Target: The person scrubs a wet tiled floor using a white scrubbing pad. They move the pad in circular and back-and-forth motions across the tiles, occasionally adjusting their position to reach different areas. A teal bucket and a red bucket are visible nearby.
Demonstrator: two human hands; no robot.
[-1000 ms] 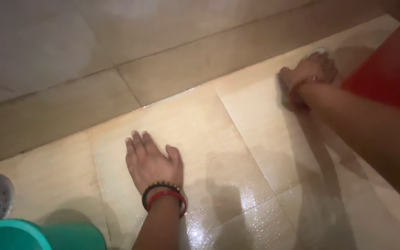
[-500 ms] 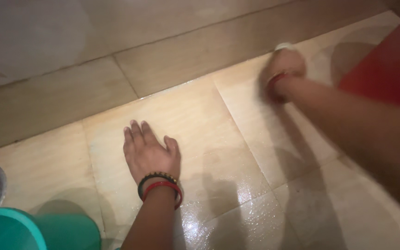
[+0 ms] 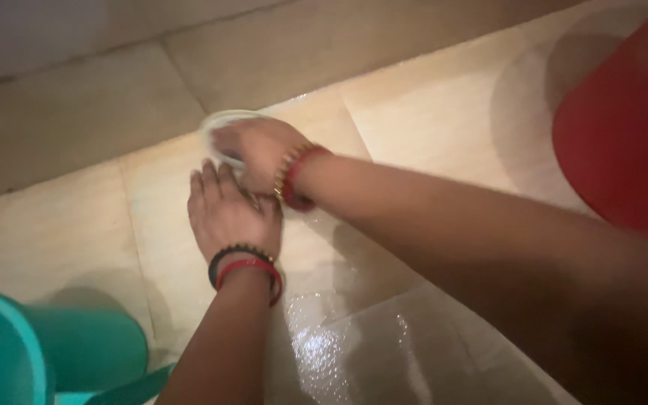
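My right hand (image 3: 260, 154), upper left of centre: fingers curled on a pale scrubber (image 3: 223, 124) | scrubber lies just beyond my left hand (image 3: 228, 214), toward the wall; long axis unclear | left fingers together, flat on wet floor (image 3: 429, 120) | right hand nearer.

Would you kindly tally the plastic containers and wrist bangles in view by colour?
Teal buckets: 1
Red buckets: 1
Black bangles: 1, left wrist
Red bangles: 2, left wrist, right wrist
Gold beaded bangles: 1, right wrist
Total: 6
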